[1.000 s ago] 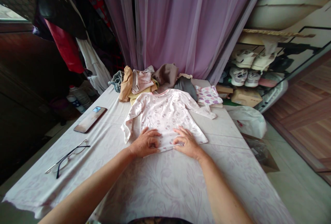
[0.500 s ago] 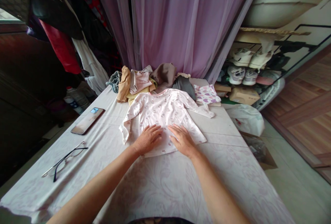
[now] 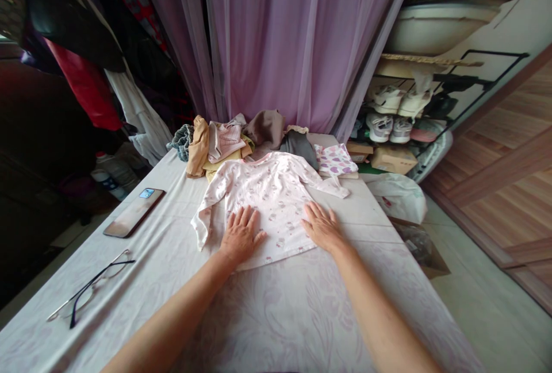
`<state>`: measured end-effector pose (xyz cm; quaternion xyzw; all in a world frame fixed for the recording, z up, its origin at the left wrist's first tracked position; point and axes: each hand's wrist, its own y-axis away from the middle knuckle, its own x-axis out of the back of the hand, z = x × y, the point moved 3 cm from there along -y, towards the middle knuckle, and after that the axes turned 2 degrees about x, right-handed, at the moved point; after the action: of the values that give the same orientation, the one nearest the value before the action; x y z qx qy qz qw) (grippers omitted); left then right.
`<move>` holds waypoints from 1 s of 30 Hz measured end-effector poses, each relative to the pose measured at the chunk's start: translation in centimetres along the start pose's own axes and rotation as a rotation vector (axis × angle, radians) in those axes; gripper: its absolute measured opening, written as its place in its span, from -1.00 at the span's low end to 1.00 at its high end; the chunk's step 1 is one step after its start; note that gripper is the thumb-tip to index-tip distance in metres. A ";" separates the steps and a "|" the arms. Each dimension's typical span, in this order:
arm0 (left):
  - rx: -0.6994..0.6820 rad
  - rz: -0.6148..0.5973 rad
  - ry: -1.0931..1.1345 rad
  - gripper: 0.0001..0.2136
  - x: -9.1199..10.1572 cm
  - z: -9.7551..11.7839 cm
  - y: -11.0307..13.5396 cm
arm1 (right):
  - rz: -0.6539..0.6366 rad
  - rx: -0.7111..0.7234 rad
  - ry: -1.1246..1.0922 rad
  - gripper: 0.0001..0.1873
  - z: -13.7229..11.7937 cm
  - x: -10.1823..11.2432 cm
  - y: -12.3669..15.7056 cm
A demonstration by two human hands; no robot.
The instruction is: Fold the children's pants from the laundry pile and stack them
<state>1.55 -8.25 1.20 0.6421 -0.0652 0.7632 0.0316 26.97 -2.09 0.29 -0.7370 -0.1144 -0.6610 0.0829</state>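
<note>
A small pale pink long-sleeved shirt with a tiny printed pattern lies spread on the table, its collar toward the far side. My left hand rests flat on the shirt's lower left part, fingers stretched out. On the lower right edge of the shirt lies my right hand, palm down with the fingers apart. Neither hand grips the cloth. The left sleeve bends down toward me; the right sleeve reaches out to the right.
Behind the shirt is a pile of clothes, with a folded heart-print cloth at its right. A phone and eyeglasses lie on the left of the table. Shoes stand on a rack at right.
My hands have slid apart across the shirt, the left one to the left and the right one to the right. The shirt's lower part looks flatter. The view has shifted slightly.
</note>
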 end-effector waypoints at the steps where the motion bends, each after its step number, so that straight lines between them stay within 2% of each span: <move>1: 0.019 0.001 -0.008 -0.41 0.1 -0.1 -0.5 | 0.014 0.004 -0.006 -0.38 -0.6 0.2 -0.4; 4: 0.074 0.002 -0.031 -0.43 0.3 -0.4 -2.7 | 0.039 0.113 -0.042 -0.37 -4.3 1.0 -2.0; 7: 0.136 0.011 -0.056 -0.43 0.4 -1.4 -4.6 | -0.031 0.287 -0.095 -0.37 -8.3 1.0 -3.9; 9: 0.168 0.031 -0.065 -0.41 0.2 -2.1 -5.2 | -0.068 0.344 -0.102 -0.37 -9.5 0.7 -5.0; 12: 0.180 0.067 -0.068 -0.36 -0.1 -3.0 -5.2 | -0.067 0.299 -0.071 -0.38 -8.4 0.3 -6.2; 17: 0.220 0.088 -0.082 -0.30 -0.2 -3.6 -4.7 | -0.032 0.085 0.011 -0.38 -3.1 0.6 -7.4; 19: 0.228 0.088 -0.075 -0.30 -0.2 -3.7 -4.7 | -0.038 0.021 0.018 -0.38 -2.0 0.7 -7.6; 22: 0.225 0.095 -0.064 -0.30 -0.3 -3.6 -4.9 | -0.008 -0.004 0.018 -0.37 -2.7 0.7 -7.6; 25: 0.231 0.099 -0.062 -0.30 -0.3 -3.4 -4.9 | 0.027 0.086 -0.004 -0.36 -5.5 0.4 -7.4; 28: 0.242 0.086 -0.062 -0.28 -0.1 -3.3 -4.8 | -0.018 0.193 -0.038 -0.38 -7.8 0.1 -7.1; 30: 0.238 0.073 -0.061 -0.27 0.2 -3.4 -4.6 | -0.038 0.194 -0.037 -0.39 -7.8 0.1 -7.0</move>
<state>-1.17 -3.19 1.15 0.6614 0.0016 0.7463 -0.0748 17.62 2.51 1.03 -0.7355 -0.1931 -0.6344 0.1391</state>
